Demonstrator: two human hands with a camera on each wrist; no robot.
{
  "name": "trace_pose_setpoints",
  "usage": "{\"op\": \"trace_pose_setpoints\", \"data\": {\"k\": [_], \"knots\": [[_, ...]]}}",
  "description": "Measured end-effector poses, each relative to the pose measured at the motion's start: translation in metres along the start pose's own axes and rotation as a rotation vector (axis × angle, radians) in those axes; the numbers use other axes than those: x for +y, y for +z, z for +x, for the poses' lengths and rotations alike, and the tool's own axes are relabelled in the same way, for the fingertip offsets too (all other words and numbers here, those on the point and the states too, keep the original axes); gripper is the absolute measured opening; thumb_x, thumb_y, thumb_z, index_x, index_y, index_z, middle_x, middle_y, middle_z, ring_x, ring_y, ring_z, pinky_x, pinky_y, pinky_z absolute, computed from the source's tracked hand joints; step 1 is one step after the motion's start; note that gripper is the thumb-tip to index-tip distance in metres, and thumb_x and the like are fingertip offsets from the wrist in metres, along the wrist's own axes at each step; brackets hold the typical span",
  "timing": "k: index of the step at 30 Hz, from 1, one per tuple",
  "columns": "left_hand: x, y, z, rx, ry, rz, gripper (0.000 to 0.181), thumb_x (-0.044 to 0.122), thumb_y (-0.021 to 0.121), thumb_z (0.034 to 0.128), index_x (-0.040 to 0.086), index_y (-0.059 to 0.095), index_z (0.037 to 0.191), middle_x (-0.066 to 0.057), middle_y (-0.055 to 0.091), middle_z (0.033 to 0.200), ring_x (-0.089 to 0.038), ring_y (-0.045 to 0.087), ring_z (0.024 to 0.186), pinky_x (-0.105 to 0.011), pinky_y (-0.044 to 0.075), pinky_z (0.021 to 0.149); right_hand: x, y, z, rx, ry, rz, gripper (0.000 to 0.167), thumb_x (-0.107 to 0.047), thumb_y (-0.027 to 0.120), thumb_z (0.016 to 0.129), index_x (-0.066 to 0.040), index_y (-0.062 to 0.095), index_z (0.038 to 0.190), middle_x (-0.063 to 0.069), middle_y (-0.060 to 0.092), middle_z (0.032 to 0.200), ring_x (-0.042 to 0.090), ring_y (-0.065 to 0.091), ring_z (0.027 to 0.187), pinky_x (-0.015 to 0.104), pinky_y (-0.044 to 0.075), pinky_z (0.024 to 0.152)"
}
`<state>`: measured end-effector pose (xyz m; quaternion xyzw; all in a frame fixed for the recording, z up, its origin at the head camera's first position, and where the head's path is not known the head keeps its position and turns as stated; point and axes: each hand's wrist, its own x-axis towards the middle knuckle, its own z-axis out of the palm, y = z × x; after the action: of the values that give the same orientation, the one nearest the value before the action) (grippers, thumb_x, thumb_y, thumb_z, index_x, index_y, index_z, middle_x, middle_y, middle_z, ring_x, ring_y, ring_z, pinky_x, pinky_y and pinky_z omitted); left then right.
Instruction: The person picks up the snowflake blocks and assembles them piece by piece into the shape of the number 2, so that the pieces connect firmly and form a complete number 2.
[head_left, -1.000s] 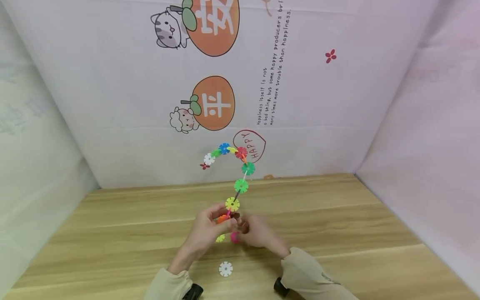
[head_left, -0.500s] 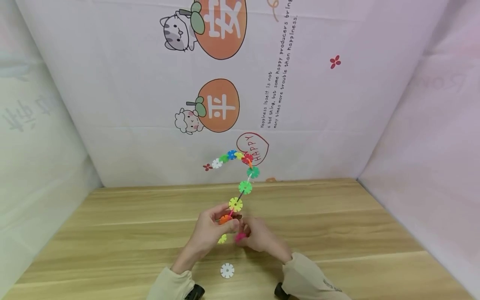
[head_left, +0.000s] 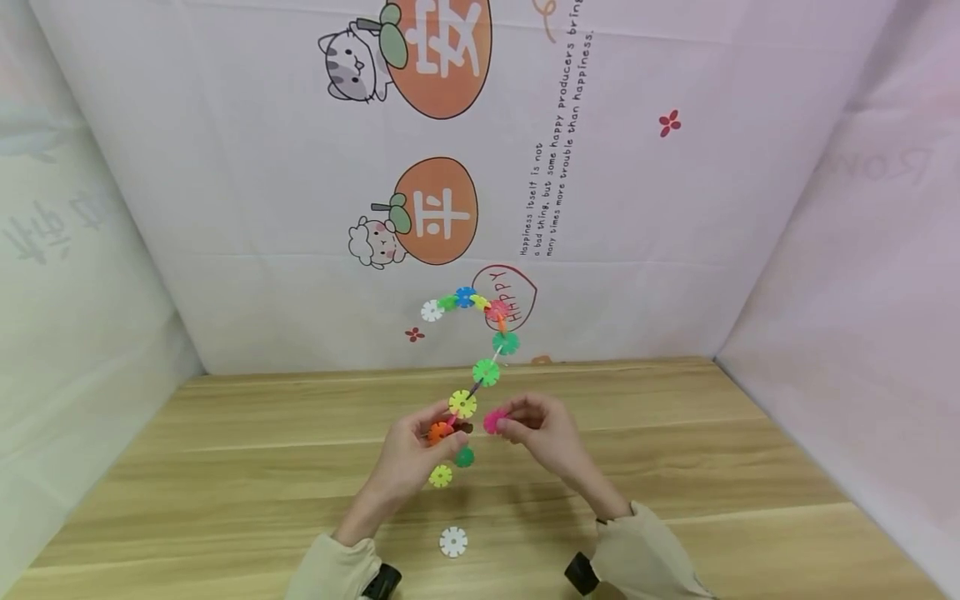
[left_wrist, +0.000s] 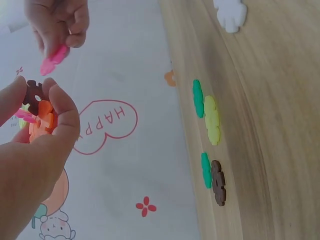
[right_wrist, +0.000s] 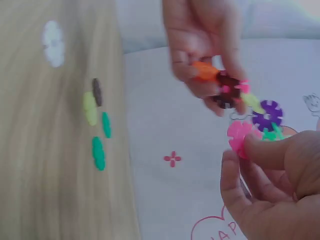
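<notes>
A chain of slotted plastic snowflake discs curves upward, with a white disc (head_left: 431, 311) at its far end and a blue disc (head_left: 465, 297) near the top of the bend. At its near end, my left hand (head_left: 408, 457) pinches the orange disc (left_wrist: 42, 120) and the brown disc (left_wrist: 34, 95) joined to it. Just to the right, a loose pink disc (head_left: 492, 422) is pinched between thumb and fingers of my right hand (head_left: 551, 440). In the right wrist view, a small gap separates this pink disc from the brown one.
Loose discs lie on the wooden table (head_left: 675, 467): a white one (head_left: 453, 542), a yellow one (head_left: 441, 476), a brown one (left_wrist: 218, 183) and two green ones, one green disc (head_left: 465, 457) beside the left hand. A printed white cloth (head_left: 615, 208) stands behind the table.
My right hand has lifted up and right from beside the left hand, carrying the pink disc. The chain has tilted slightly in my left hand. A green disc on the table is now uncovered.
</notes>
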<state>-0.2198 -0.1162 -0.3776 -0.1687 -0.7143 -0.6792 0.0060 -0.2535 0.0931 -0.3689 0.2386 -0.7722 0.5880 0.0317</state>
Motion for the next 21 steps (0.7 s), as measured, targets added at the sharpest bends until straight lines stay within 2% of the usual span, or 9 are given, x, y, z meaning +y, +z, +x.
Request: {"op": "trace_pose_setpoints", "data": {"k": [4, 9, 13, 17, 21], "knots": [[0.0003, -0.0008, -0.0004, 0.02, 0.0, -0.003, 0.05, 0.006, 0.067, 0.0897, -0.004, 0.05, 0.135, -0.022, 0.064, 0.116, -0.033, 0.063, 0.103, -0.027, 0.055, 0.075, -0.0058, -0.002, 0.0004, -0.031, 0.003, 0.029, 0.01, -0.001, 0.066, 0.089, 0.007, 0.065, 0.096, 0.02, 0.07, 0.091, 0.018, 0.067, 0.076, 0.028, 0.056, 0.07], [0.0004, 0.0005, -0.0003, 0.017, 0.0, -0.013, 0.052, 0.007, 0.068, 0.089, -0.004, 0.048, 0.136, -0.022, 0.063, 0.118, -0.03, 0.064, 0.101, -0.031, 0.056, 0.077, -0.0084, 0.0, 0.0004, -0.055, -0.05, 0.011, 0.007, -0.001, 0.066, 0.089, 0.004, 0.067, 0.093, 0.018, 0.071, 0.091, 0.023, 0.068, 0.078, 0.029, 0.056, 0.071], [0.0004, 0.0016, 0.0003, 0.026, -0.003, -0.021, 0.055, 0.007, 0.068, 0.0888, -0.005, 0.046, 0.138, -0.021, 0.062, 0.12, -0.024, 0.064, 0.098, -0.032, 0.055, 0.079, -0.0081, 0.0017, 0.0008, -0.046, -0.103, -0.008, 0.006, 0.0, 0.067, 0.087, 0.003, 0.068, 0.092, 0.017, 0.071, 0.089, 0.019, 0.067, 0.076, 0.027, 0.056, 0.069], [0.0004, 0.0025, 0.0007, 0.041, 0.002, -0.004, 0.054, 0.007, 0.069, 0.0882, -0.005, 0.047, 0.136, -0.021, 0.062, 0.119, -0.024, 0.065, 0.098, -0.027, 0.055, 0.079, -0.0065, 0.0039, 0.0007, -0.039, -0.164, -0.019, 0.005, 0.0, 0.068, 0.087, 0.002, 0.069, 0.091, 0.016, 0.071, 0.087, 0.015, 0.067, 0.074, 0.026, 0.055, 0.066], [0.0001, 0.0023, 0.0003, 0.057, -0.003, -0.015, 0.056, 0.007, 0.07, 0.0873, -0.004, 0.047, 0.137, -0.02, 0.063, 0.118, -0.024, 0.065, 0.099, -0.027, 0.054, 0.081, -0.0074, 0.0063, 0.0002, -0.033, -0.172, 0.006, 0.005, 0.001, 0.067, 0.087, 0.002, 0.07, 0.091, 0.016, 0.071, 0.088, 0.018, 0.068, 0.074, 0.027, 0.056, 0.068]]}}
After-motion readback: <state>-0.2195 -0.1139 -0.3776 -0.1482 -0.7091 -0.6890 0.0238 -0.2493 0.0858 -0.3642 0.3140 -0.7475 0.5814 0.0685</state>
